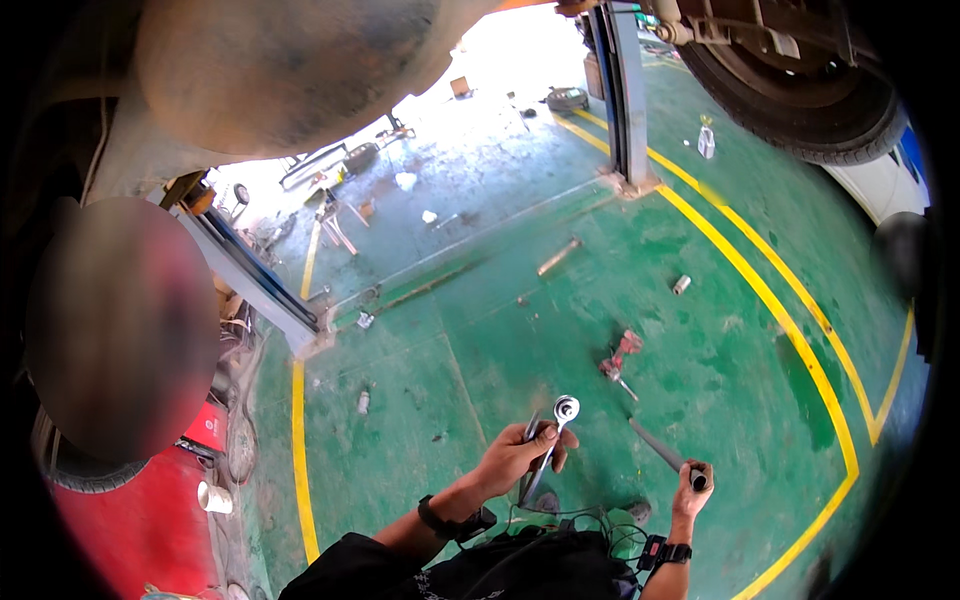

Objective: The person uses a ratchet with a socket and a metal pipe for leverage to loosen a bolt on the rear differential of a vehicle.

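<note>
My left hand (pixel 515 462) is closed around a silver ratchet wrench (pixel 566 407), its round head up past my thumb. A second slim dark tool seems to run alongside it in the same grip, but its kind is hard to make out. My right hand (pixel 698 492), lower right, wraps round one end of a long grey metal pipe (pixel 656 444). The pipe's open end shows at my fingers, and its other end slants up and left over the green floor. Beyond both hands a red cordless power tool (pixel 624 350) lies on the floor with a long bit or extension.
A raised vehicle hangs overhead with a rounded tank (pixel 290 70) and a wheel (pixel 800 100). Lift posts stand at left (pixel 255 280) and right (pixel 622 100). A can (pixel 681 285), a wooden stick (pixel 558 257) and a bottle (pixel 706 142) are on the floor.
</note>
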The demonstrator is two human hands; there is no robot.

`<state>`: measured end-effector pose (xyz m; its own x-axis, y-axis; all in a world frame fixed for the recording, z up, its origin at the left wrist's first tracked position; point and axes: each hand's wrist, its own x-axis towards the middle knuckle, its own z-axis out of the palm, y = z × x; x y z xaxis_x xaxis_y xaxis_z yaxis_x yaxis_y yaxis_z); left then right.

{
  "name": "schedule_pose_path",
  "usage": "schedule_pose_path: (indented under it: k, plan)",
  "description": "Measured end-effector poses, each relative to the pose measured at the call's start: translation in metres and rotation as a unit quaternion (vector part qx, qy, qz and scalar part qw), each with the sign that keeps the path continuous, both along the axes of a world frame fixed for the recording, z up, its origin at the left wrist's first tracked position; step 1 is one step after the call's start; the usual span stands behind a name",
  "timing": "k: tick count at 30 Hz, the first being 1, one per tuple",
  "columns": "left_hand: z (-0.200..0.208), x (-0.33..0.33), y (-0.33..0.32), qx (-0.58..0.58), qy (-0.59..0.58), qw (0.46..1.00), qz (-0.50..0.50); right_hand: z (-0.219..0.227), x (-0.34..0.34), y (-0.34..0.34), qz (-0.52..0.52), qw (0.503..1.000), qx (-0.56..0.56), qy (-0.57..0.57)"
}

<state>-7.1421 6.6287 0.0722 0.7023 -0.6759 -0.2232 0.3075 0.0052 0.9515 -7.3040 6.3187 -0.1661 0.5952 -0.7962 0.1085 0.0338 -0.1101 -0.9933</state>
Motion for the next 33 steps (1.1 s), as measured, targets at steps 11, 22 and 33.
schedule_pose_path:
  k: [11,22,33]
  plan:
    - [0.003,-0.007,0.021,0.006,-0.008,0.998,0.055,0.002,0.026,0.010,0.008,1.000,-0.016,-0.003]
    - [-0.005,-0.006,0.027,-0.020,0.002,0.997,0.073,-0.007,0.018,0.006,-0.007,1.000,-0.010,0.010]
    - [0.030,-0.001,-0.016,-0.126,-0.010,0.991,0.037,0.019,0.009,0.003,-0.017,0.996,-0.002,0.088]
